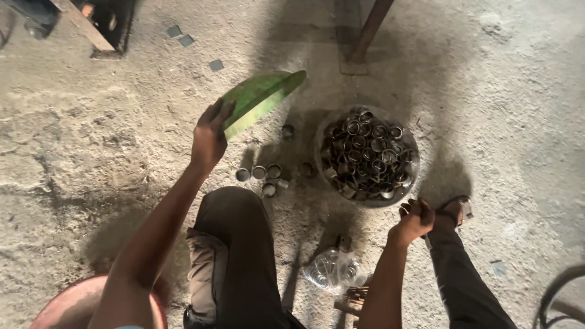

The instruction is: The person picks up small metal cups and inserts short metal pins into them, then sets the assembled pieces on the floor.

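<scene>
Green pan gripped by left hand, raised beside ring-filled basin; right hand loosely curled, holding nothing visible.

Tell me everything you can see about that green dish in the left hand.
The green dish is a shallow, round pan with a smooth, brightly lit inside and a thin pale rim; whether it is plastic or painted metal is unclear. It looks empty. The left hand grips its lower edge and holds it in the air, tilted steeply so the rim shows as a narrow ellipse. It hangs above the dusty concrete floor, left of the basin of metal rings and above a few loose rings. Nothing else touches it.
</scene>
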